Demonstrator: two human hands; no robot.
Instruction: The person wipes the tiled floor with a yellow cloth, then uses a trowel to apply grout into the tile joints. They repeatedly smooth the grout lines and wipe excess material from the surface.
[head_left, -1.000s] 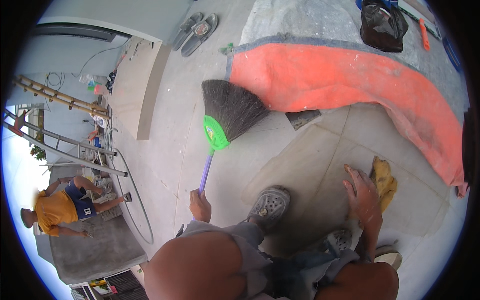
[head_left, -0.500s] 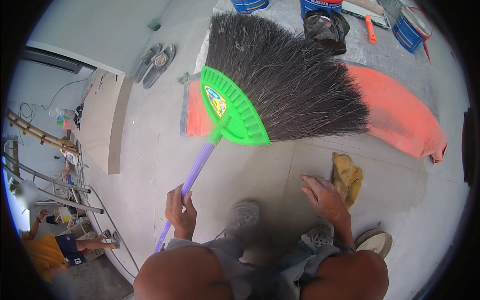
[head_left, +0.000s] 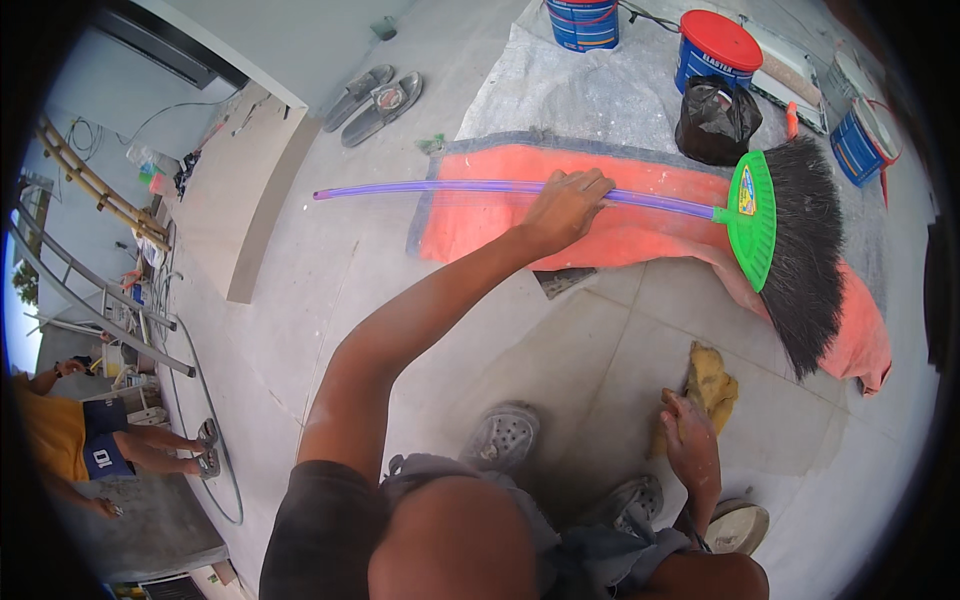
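Note:
My left hand (head_left: 570, 208) is closed over the purple handle of a broom (head_left: 440, 187), my arm stretched out across the floor. The handle lies nearly level, and the broom's green head and black bristles point right, over a salmon-coloured sheet (head_left: 480, 215). Close to my right foot, my right hand (head_left: 692, 445) is down at a crumpled yellow cloth (head_left: 712, 382). Its fingers are curled against the cloth, which shows on both sides of them; the exact grip is partly hidden.
Paint buckets (head_left: 720, 50) and a black plastic bag (head_left: 718, 120) stand on a pale ground sheet at the back. Grey slippers (head_left: 385, 105) lie back left. A round lid-like object (head_left: 738, 527) is beside my right foot. At far left, a person (head_left: 60, 430) is near a bamboo ladder (head_left: 100, 185).
The broom has swung from pointing away to lying sideways, its head moved right. My left arm has reached forward with it. My right hand has come onto the yellow cloth, which has shifted.

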